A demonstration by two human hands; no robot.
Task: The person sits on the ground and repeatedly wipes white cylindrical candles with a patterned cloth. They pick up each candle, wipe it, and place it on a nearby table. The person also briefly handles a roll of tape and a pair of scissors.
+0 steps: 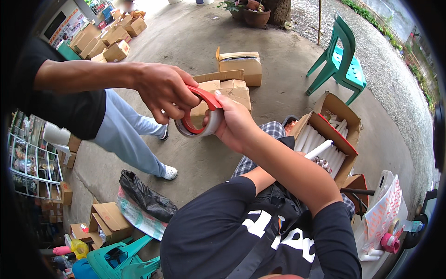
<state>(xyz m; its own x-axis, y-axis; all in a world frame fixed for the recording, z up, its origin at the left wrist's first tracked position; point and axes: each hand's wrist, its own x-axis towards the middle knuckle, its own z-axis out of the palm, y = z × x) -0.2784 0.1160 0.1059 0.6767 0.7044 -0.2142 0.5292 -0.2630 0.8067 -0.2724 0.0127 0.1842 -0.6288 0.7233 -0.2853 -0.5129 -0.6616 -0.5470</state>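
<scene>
My right hand [234, 123] is closed on a tape dispenser [211, 98], which is red and carries a wide roll of clear tape. Another person's hand [169, 90] grips the same dispenser from the left, so both hands are on it at once. My left forearm [261, 178] passes beneath the right one. Most of my left hand [299, 153] is hidden there, with only a bit of it showing beside a white candle [320, 149] that slants up from it. Below that candle stands an open carton [349, 160] with several more white candles [327, 156] lying in it.
A green plastic chair [341, 60] stands beyond the carton. Cardboard boxes [241, 67] sit on the concrete floor ahead. A black plastic bag [144, 195] and an overturned green chair [123, 258] lie at lower left. On the right are wrapped stacks [378, 218] and a pink roll [389, 242].
</scene>
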